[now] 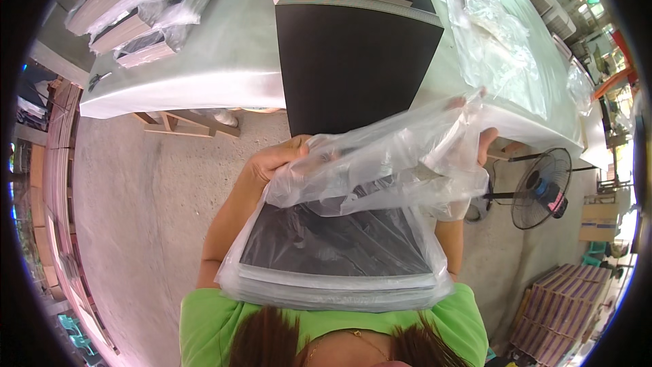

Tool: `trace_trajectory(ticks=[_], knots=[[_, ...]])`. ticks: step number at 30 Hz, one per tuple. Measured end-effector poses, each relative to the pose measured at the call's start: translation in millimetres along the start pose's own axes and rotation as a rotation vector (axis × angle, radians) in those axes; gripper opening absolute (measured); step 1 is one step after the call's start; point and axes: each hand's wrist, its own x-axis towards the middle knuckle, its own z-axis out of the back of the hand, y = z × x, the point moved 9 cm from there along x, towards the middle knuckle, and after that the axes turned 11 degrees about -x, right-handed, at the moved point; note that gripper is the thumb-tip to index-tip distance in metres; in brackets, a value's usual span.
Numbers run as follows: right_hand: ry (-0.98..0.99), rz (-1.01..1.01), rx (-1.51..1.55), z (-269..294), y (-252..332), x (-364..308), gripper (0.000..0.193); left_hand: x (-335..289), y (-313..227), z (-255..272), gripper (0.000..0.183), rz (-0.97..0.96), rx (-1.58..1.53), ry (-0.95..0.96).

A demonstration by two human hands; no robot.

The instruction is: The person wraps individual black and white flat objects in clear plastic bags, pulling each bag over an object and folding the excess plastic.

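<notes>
A clear plastic bag (pixel 380 163) holds a stack of black sheets (pixel 333 238) with pale edges, resting against my chest. On the left, my left hand (pixel 280 158) grips the bag's loose upper part, its fingers partly covered by plastic. My right hand (pixel 485 145) holds the other side of that loose plastic, seen partly through the film. The plastic between both hands is bunched and folded over the far part of the stack. Just beyond it, a tall stack of black boards (pixel 353 61) stands at the table's near edge.
Several plastic-wrapped stacks (pixel 146 13) lie at the far left of the pale covered table (pixel 231 47), with scissors (pixel 98 80) near its corner. Loose clear plastic (pixel 506 54) lies on the right. A fan (pixel 541 187) stands at the right, and bundled panels (pixel 560 312) sit lower right.
</notes>
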Motion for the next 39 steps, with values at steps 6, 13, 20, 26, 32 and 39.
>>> trace_trajectory(ticks=[6,13,20,26,32,39], knots=[[-0.083,-0.723,-0.319,69.8,20.2,-97.1,0.062,7.1,-65.2,60.8,0.070,-0.393,-0.368,0.308],[-0.994,-0.611,-1.172,81.5,74.6,-81.1,0.037,4.3,-99.5,29.6,0.044,-0.443,0.211,-0.034],[-0.969,-0.243,-1.951,72.8,127.5,-6.9,0.015,18.7,-176.5,-8.2,0.028,-1.078,1.095,-0.497],[-0.745,0.295,-2.517,32.0,106.8,41.5,0.031,9.2,-177.0,-63.8,0.068,-1.256,1.603,-0.673],[-0.679,0.230,-2.407,20.5,97.0,48.2,0.044,-21.5,-164.2,-73.5,0.064,-1.349,1.514,-0.642],[-0.885,0.091,-1.619,37.4,107.3,20.1,0.042,-35.2,-168.1,-50.3,0.051,-1.033,0.857,-0.368]])
